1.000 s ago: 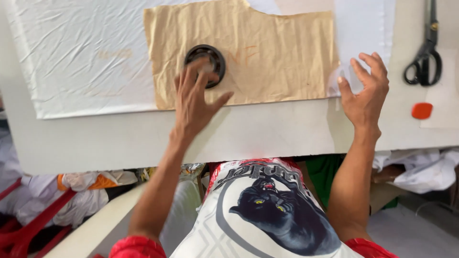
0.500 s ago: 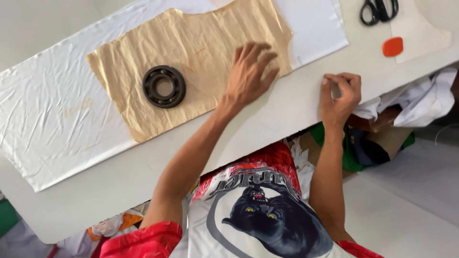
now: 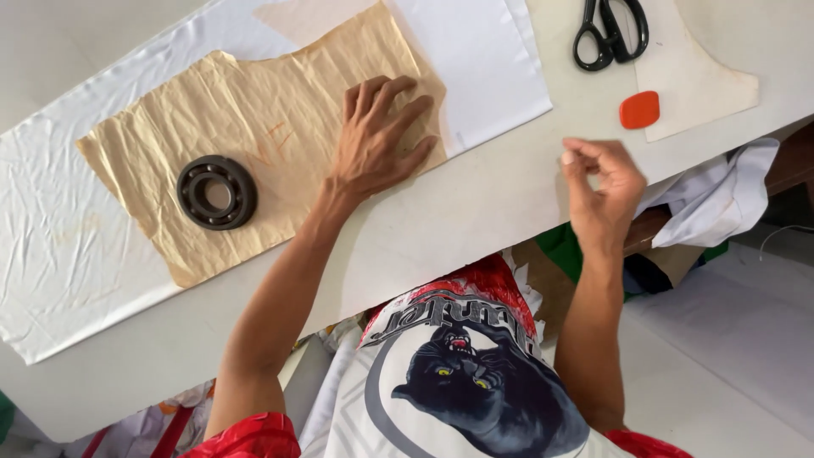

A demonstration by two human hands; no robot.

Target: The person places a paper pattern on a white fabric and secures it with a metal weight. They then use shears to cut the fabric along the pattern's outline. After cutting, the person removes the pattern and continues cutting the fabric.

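My left hand (image 3: 377, 136) lies flat, fingers spread, on the right part of a crumpled tan paper pattern (image 3: 254, 144). That pattern rests on white fabric (image 3: 76, 246) spread across the table. A dark metal bearing ring (image 3: 216, 192) sits on the pattern's left part as a weight. My right hand (image 3: 604, 182) hovers over the table's near edge, right of the fabric, with fingers curled and thumb and forefinger pinched together; whether anything small is between them I cannot tell.
Black-handled scissors (image 3: 610, 30) lie at the far right on a pale pattern piece (image 3: 704, 76). An orange chalk block (image 3: 639, 109) sits beside it. The white table (image 3: 475, 220) ends close to my body; cloth heaps (image 3: 721, 195) hang below its edge.
The view has swung, so the fabric now runs diagonally. My left hand slid from the bearing ring to the pattern's right part. My right hand left the fabric's edge and curled into a pinch.
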